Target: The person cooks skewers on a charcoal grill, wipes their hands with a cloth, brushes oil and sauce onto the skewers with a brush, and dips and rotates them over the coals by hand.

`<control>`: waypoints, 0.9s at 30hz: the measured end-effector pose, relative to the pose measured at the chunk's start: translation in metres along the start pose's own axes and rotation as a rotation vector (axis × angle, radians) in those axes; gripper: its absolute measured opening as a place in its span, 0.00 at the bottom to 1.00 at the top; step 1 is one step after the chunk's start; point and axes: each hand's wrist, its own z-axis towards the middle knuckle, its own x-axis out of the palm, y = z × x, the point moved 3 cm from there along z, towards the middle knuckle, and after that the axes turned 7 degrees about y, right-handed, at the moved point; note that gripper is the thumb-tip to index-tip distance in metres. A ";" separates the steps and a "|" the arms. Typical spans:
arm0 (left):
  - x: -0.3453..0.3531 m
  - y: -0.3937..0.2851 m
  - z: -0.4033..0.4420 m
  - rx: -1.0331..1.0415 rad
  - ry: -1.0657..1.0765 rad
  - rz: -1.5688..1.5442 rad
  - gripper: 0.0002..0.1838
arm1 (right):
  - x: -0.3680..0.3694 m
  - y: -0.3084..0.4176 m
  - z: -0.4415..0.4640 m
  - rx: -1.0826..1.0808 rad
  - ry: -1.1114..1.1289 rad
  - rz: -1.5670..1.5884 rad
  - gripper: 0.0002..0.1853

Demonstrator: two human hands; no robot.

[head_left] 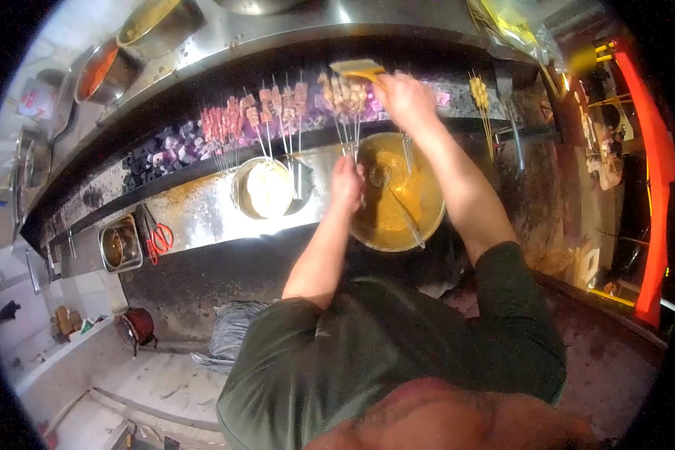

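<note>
My left hand (pixel 346 184) is closed around the lower ends of several metal skewers. Pieces of pale meat on these meat skewers (pixel 343 97) lie over the glowing grill. My right hand (pixel 406 101) grips the yellow handle of a wide, flat brush (pixel 357 69), held right above the meat. Motion blurs the brush's tip, so I cannot tell whether it touches the meat. Below my hands sits a large pot of orange-yellow sauce (pixel 397 202) with a ladle (pixel 405 214) in it. More meat skewers (pixel 281 105) rest on the grill to the left.
Burning charcoal (pixel 171 146) fills the trough's left part. On the steel ledge are a bright round container (pixel 268 189), red-handled scissors (pixel 159 238) and a small metal tray (pixel 120 244). Yellowish skewers (pixel 481 101) lie at right. Metal pots (pixel 106 73) line the back left.
</note>
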 end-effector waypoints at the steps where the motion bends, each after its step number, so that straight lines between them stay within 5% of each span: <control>1: 0.004 -0.002 -0.002 0.018 -0.049 0.031 0.11 | 0.006 0.006 0.008 -0.013 0.012 -0.004 0.11; 7: -0.002 0.005 0.004 0.046 -0.167 0.083 0.10 | 0.037 0.021 0.003 -0.185 0.096 -0.103 0.11; 8: -0.004 0.006 0.005 0.054 -0.165 0.086 0.10 | 0.024 0.022 -0.012 -0.270 -0.105 -0.105 0.10; 19: 0.004 0.003 0.002 0.164 -0.241 0.188 0.12 | 0.014 0.002 -0.081 -0.253 -0.097 -0.015 0.08; 25: 0.009 -0.010 -0.008 0.362 -0.345 0.884 0.18 | -0.004 -0.013 -0.066 -0.075 -0.289 0.143 0.07; 27: 0.006 -0.002 -0.001 0.372 -0.345 0.878 0.19 | 0.012 -0.020 -0.043 -0.056 -0.205 0.057 0.09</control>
